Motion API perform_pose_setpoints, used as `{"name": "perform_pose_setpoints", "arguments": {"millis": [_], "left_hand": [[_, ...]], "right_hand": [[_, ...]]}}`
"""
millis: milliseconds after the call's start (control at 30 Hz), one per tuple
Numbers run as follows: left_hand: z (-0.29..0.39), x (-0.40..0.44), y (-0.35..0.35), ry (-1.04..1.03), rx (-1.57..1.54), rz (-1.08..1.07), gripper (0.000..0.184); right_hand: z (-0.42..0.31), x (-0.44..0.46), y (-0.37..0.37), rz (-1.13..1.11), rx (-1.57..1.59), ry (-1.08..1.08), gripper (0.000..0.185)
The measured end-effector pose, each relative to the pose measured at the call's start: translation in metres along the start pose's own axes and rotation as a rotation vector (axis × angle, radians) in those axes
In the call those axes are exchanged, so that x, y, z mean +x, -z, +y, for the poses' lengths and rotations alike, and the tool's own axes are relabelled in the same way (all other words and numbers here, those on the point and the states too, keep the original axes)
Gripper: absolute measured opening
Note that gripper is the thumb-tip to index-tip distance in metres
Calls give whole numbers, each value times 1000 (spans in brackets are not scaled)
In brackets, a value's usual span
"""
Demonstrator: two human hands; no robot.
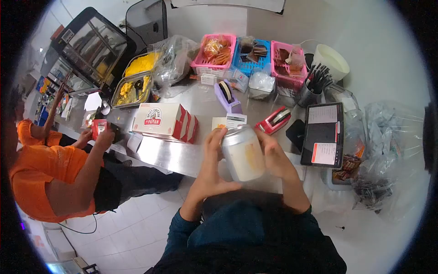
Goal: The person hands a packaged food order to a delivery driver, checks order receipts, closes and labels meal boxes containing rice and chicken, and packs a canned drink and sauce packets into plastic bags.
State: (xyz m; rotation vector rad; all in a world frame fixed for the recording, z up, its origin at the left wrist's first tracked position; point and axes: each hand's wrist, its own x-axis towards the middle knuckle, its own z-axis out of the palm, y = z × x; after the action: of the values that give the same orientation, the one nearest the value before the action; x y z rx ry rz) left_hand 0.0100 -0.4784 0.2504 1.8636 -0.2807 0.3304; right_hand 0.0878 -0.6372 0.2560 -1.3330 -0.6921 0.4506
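Observation:
Between my two hands, above the front edge of the steel counter point(153, 154), is a clear drink can point(244, 157) with a silver top and whitish contents, slightly tilted. My left hand point(211, 160) curves around its left side, fingertips near the rim and thumb low. My right hand point(277, 157) grips the opposite side; some of its fingers are hidden behind the can. Just beyond lie a small printed slip point(236, 119), a purple tape dispenser point(228, 97) and a red tape dispenser point(273, 120).
Red-and-white food boxes point(157, 121) stand left of the can. Behind are pink point(213, 64) and blue baskets point(251, 68) of packets. A tablet point(323, 134) and plastic bags point(388, 150) are at right. A co-worker in an orange shirt point(54, 176) handles a red box at left.

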Motion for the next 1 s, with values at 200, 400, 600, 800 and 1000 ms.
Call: {"name": "perform_pose_setpoints", "arguments": {"millis": [200, 400, 600, 800, 1000], "left_hand": [[-75, -45, 14, 250, -270, -162, 101], [-129, -96, 16, 510, -17, 18, 94], [-201, -105, 17, -83, 806, 96, 65], [-226, -100, 14, -4, 532, 217, 40], [-156, -79, -6, -54, 814, 250, 42]], "right_hand": [[133, -10, 13, -233, -37, -615, 73], [212, -30, -14, 96, -600, -262, 65], [218, -26, -7, -29, -465, -373, 46], [149, -98, 1, -58, -626, -698, 27], [100, -240, 72, 982, -918, -764, 23]]}}
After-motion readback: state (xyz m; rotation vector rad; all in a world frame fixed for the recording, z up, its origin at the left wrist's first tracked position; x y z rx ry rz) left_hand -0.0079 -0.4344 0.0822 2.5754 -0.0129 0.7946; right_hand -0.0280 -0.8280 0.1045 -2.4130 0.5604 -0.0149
